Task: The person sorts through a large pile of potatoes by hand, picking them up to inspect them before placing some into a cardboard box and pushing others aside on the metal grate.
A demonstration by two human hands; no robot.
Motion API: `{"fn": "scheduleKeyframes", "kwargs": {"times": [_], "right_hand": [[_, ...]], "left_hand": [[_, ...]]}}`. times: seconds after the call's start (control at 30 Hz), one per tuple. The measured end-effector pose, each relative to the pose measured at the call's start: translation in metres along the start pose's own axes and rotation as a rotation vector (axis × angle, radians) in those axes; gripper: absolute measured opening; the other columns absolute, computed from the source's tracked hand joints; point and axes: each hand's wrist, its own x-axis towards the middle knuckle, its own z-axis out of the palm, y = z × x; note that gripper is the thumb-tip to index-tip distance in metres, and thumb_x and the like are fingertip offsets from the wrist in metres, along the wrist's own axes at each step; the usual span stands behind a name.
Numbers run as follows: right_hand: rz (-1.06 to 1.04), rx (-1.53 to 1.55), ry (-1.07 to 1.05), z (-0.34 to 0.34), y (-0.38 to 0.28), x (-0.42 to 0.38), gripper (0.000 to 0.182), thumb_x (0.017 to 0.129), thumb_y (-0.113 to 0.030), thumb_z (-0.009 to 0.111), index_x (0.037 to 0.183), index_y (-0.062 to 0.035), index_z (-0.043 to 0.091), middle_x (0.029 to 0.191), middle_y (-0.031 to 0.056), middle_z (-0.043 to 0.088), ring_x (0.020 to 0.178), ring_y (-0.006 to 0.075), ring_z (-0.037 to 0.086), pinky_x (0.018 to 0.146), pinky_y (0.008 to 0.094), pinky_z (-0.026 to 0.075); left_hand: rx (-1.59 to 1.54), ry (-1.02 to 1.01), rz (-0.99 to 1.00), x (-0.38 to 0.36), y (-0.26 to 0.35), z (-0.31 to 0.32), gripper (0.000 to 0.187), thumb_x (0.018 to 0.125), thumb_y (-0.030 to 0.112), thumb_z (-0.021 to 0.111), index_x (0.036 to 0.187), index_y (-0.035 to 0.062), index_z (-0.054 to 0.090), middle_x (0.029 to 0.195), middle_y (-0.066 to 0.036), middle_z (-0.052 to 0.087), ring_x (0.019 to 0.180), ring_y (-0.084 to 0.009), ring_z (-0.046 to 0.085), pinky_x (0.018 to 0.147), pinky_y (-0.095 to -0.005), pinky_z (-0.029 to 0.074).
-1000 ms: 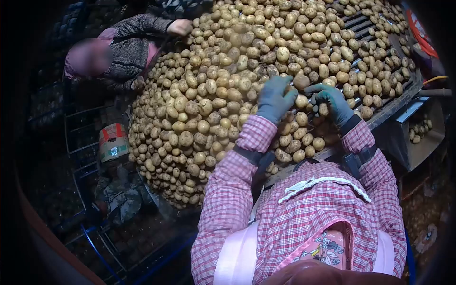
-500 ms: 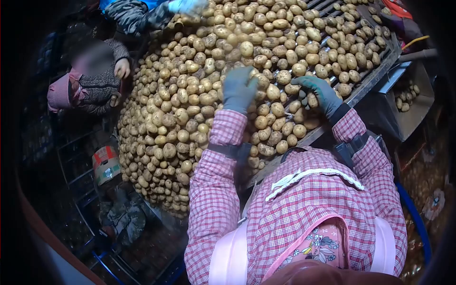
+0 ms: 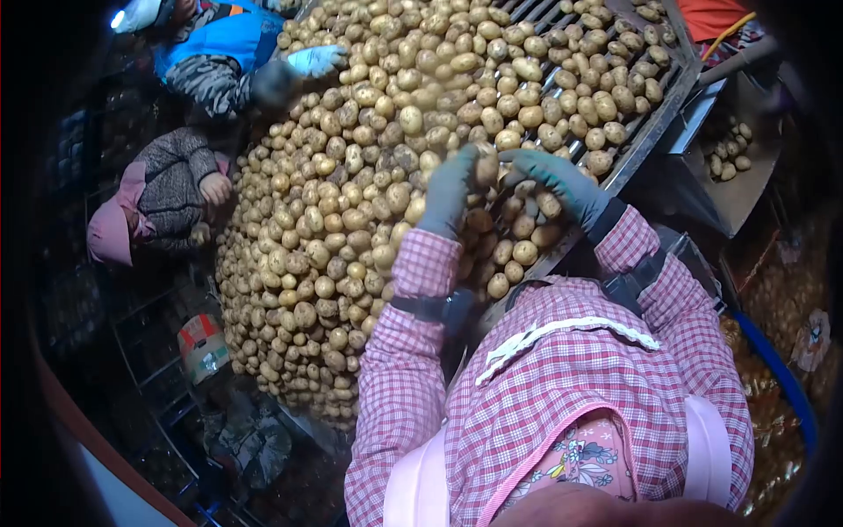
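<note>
A large heap of potatoes [image 3: 325, 237] covers a slatted metal rack [image 3: 549, 22]. My left hand [image 3: 450, 189], in a grey-green glove, is over the heap near its middle, with a potato [image 3: 486, 167] against its fingertips. Just to the right, my right hand [image 3: 562, 184], gloved the same way, curves over several potatoes by the rack's edge. Its fingers are bent and potatoes lie beneath them; whether it grips one is unclear. The two hands' fingertips are close to each other.
At the upper left a person in a blue vest [image 3: 233, 39] reaches a gloved hand onto the heap. Another person in a pink head covering [image 3: 114, 220] sits at the left. A metal chute [image 3: 751, 176] with potatoes is at the right, a striped bucket [image 3: 202, 347] at lower left.
The view has shifted, showing more of the person in blue. My left hand has moved right, nearer my right hand, and a potato now shows at its fingertips.
</note>
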Motion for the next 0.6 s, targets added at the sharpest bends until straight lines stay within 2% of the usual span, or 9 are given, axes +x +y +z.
{"fn": "scheduleKeyframes", "kwargs": {"times": [0.03, 0.1, 0.13, 0.27, 0.3, 0.4, 0.47, 0.53, 0.6], "right_hand": [[-0.057, -0.043, -0.033, 0.0, -0.012, -0.004, 0.051, 0.103, -0.035, 0.06, 0.142, -0.0021, 0.056, 0.125, 0.0071, 0.066, 0.116, 0.0123, 0.06, 0.105, 0.0285, 0.044], [0.208, -0.082, 0.009, 0.007, -0.038, -0.014, 0.059, 0.097, -0.035, 0.069, 0.143, -0.0011, 0.054, 0.123, 0.008, 0.066, 0.113, 0.0129, 0.06, 0.099, 0.0276, 0.047], [0.197, -0.105, 0.013, 0.006, -0.039, -0.017, 0.06, 0.095, -0.033, 0.072, 0.142, -0.0002, 0.054, 0.124, 0.0088, 0.066, 0.113, 0.0134, 0.06, 0.099, 0.0275, 0.048], [0.154, -0.153, 0.039, -0.017, 0.006, -0.024, 0.062, 0.09, -0.029, 0.079, 0.137, 0.0022, 0.056, 0.115, 0.0068, 0.07, 0.105, 0.0151, 0.064, 0.093, 0.0297, 0.051], [-0.031, -0.071, 0.023, -0.017, 0.016, -0.026, 0.06, 0.087, -0.025, 0.08, 0.137, -0.0007, 0.057, 0.107, 0.0061, 0.073, 0.093, 0.0174, 0.068, 0.085, 0.0316, 0.054], [-0.089, -0.731, -0.005, -0.018, 0.001, -0.042, 0.057, 0.082, -0.019, 0.078, 0.134, -0.004, 0.059, 0.101, 0.0063, 0.075, 0.088, 0.0175, 0.07, 0.082, 0.0322, 0.055], [0.015, -0.635, -0.017, -0.009, -0.019, -0.054, 0.055, 0.079, -0.016, 0.077, 0.131, -0.0045, 0.061, 0.103, 0.0076, 0.075, 0.091, 0.0167, 0.07, 0.085, 0.032, 0.055], [0.052, -0.502, -0.049, 0.002, -0.028, -0.061, 0.052, 0.079, -0.015, 0.076, 0.128, -0.0043, 0.062, 0.105, 0.0079, 0.075, 0.094, 0.0161, 0.069, 0.088, 0.0316, 0.054], [0.032, -0.329, -0.095, 0.006, -0.012, -0.067, 0.048, 0.08, -0.015, 0.076, 0.125, -0.0034, 0.064, 0.107, 0.0072, 0.074, 0.097, 0.0156, 0.068, 0.09, 0.0311, 0.053]], "left_hand": [[0.298, 0.014, 0.354, -0.002, -0.007, 0.006, 0.044, 0.1, 0.044, 0.059, 0.105, 0.0021, 0.071, 0.084, -0.01, 0.065, 0.072, -0.0145, 0.057, 0.062, -0.0327, 0.048], [0.526, 0.014, 0.529, -0.017, -0.011, 0.021, 0.05, 0.101, 0.048, 0.057, 0.102, 0.0009, 0.072, 0.084, -0.014, 0.068, 0.072, -0.018, 0.062, 0.063, -0.0363, 0.049], [0.459, -0.004, 0.346, -0.025, -0.009, 0.029, 0.052, 0.101, 0.05, 0.056, 0.101, 0.0007, 0.072, 0.084, -0.016, 0.07, 0.074, -0.0206, 0.065, 0.065, -0.0377, 0.05], [0.552, -0.126, 0.403, -0.044, -0.002, 0.044, 0.056, 0.099, 0.054, 0.056, 0.103, 0.0011, 0.074, 0.09, -0.018, 0.074, 0.079, -0.026, 0.07, 0.07, -0.0383, 0.052], [0.548, -0.165, 0.388, -0.051, 0.0, 0.048, 0.057, 0.098, 0.055, 0.058, 0.104, 0.0011, 0.074, 0.092, -0.018, 0.075, 0.079, -0.0271, 0.07, 0.071, -0.0387, 0.052], [0.662, -0.214, 0.418, -0.06, -0.001, 0.061, 0.05, 0.098, 0.046, 0.061, 0.117, 0.0, 0.066, 0.095, -0.01, 0.072, 0.082, -0.0169, 0.067, 0.074, -0.031, 0.055], [0.587, -0.237, 0.257, -0.068, 0.0, 0.064, 0.055, 0.094, 0.046, 0.066, 0.122, -0.0015, 0.063, 0.099, -0.011, 0.073, 0.086, -0.0148, 0.068, 0.077, -0.028, 0.054], [0.632, -0.127, 0.354, -0.071, -0.013, 0.06, 0.049, 0.097, 0.042, 0.064, 0.119, -0.0012, 0.067, 0.096, -0.01, 0.073, 0.085, -0.0148, 0.068, 0.077, -0.0281, 0.054], [0.549, -0.139, 0.431, -0.071, -0.034, 0.052, 0.043, 0.099, 0.039, 0.062, 0.117, 0.0003, 0.07, 0.096, -0.01, 0.074, 0.084, -0.015, 0.069, 0.076, -0.0288, 0.054]]}}
